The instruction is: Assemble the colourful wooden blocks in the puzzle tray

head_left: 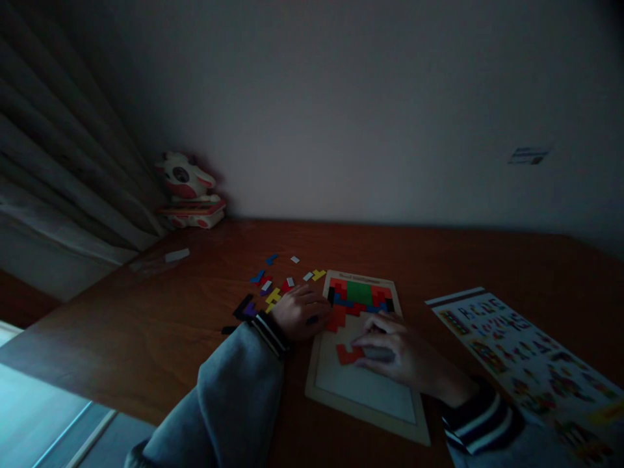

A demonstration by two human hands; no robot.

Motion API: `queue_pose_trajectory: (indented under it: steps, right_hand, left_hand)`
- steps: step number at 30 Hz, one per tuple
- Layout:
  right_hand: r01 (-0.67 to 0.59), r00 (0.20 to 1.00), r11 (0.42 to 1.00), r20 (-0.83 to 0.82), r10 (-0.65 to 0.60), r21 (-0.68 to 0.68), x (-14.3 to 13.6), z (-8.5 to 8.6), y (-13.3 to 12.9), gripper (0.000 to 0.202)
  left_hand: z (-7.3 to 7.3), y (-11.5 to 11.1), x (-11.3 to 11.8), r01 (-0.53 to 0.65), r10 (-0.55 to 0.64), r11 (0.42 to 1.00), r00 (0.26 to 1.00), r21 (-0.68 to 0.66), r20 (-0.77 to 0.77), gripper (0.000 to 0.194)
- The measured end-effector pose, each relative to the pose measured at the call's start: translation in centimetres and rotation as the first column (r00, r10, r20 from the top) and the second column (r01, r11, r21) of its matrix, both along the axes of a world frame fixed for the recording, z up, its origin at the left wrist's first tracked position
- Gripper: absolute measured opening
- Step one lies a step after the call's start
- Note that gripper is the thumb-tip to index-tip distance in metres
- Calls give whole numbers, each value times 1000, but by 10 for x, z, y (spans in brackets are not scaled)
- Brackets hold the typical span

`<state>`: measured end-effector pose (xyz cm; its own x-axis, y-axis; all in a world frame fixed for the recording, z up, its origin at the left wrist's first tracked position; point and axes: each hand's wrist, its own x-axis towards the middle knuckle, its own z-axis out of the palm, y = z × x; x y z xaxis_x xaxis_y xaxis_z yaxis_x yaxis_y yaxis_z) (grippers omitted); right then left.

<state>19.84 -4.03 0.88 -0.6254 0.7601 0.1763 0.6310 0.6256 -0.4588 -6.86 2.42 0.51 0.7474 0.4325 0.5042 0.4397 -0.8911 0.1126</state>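
Note:
A wooden puzzle board [316, 383] lies tilted on the table, its upper part filled with red, green, blue, orange and black pieces, its lower part bare. My right hand [390, 344] is over the middle of the board, thumb and fingers closed on an orange-red notched piece [345, 355]. My left hand [301, 313] rests at the board's left edge beside an orange piece [335, 320]; its fingers are bent, and what is under them is hidden. Loose pieces lie left of the board, among them a yellow one [273, 298] and a purple one [250, 309].
A printed sheet of coloured patterns [517, 357] lies on the right of the wooden table [195, 312]. At the back left stands a cow-shaped toy [188, 188] near a curtain [63, 149]. A small white object [177, 255] lies in front of the toy.

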Motion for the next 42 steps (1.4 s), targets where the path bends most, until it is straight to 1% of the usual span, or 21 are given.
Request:
queue_pose_trajectory:
  steps: [5, 8, 10, 14, 17, 19, 24, 26, 29, 30, 32, 34, 36, 39, 42]
  right_hand:
    - [29, 1000, 998, 5, -30, 59, 7, -1, 2, 21]
    - [15, 1000, 994, -10, -14, 106, 9, -4, 3, 20]
    - [-3, 1000, 989, -29, 8, 149, 10, -7, 4, 18]
    - [-45, 997, 976, -59, 59, 215, 9, -11, 4, 17]
    - [-98, 990, 966, -76, 120, 237, 2, -12, 2, 17]
    - [-112, 987, 965, -84, 135, 237, -6, -12, 0, 16]
    - [-88, 991, 967, -73, 108, 238, -19, -12, -3, 13]
    - [-106, 990, 968, -64, 123, 228, -19, -13, -4, 15]
    - [-102, 991, 977, -65, 116, 189, -18, -13, -6, 26]
    - [-98, 992, 982, -66, 110, 163, -19, -12, -8, 28]
    - [-109, 992, 990, -56, 114, 90, -21, -9, -12, 24]
    - [-142, 989, 990, -37, 142, 13, -26, -5, -17, 19]
    - [-172, 985, 985, -19, 171, -35, -31, -1, -22, 18]
    - [-188, 982, 980, 0, 188, -66, -38, 4, -28, 20]
    - [-182, 983, 979, 0, 183, -96, -40, 5, -31, 24]
  left_hand:
    - [-2, -6, 7, 49, -49, 999, 999, -19, 5, 19]
    - [-2, -9, 10, 108, -107, 993, 994, -52, 18, 23]
    - [-3, -10, 10, 116, -115, 992, 993, -49, 15, 24]
    - [-5, -3, 3, 30, -30, 1000, 1000, 4, 8, 22]
    - [-6, 4, -3, -32, 31, 999, 999, 19, 22, 19]
    - [-7, 6, -5, -43, 42, 999, 999, 25, 33, 19]
    - [-6, 3, -3, -28, 28, 999, 999, 20, 20, 19]
    - [-4, 1, -2, -25, 25, 1000, 1000, 10, 9, 20]
    - [-2, -1, -2, -19, 19, 1000, 1000, -2, -8, 21]
    - [-1, -1, -1, -18, 18, 1000, 1000, -7, -14, 21]
    - [-1, -2, -1, -12, 12, 1000, 1000, -21, -28, 23]
    - [-2, -1, 0, 0, -1, 1000, 999, -30, -33, 23]
    - [-5, 0, 0, 11, -12, 999, 1000, -35, -27, 23]
    - [-11, 2, -1, 12, -13, 999, 1000, -36, -8, 22]
    - [-13, 2, -1, -3, 2, 999, 1000, -36, -8, 22]
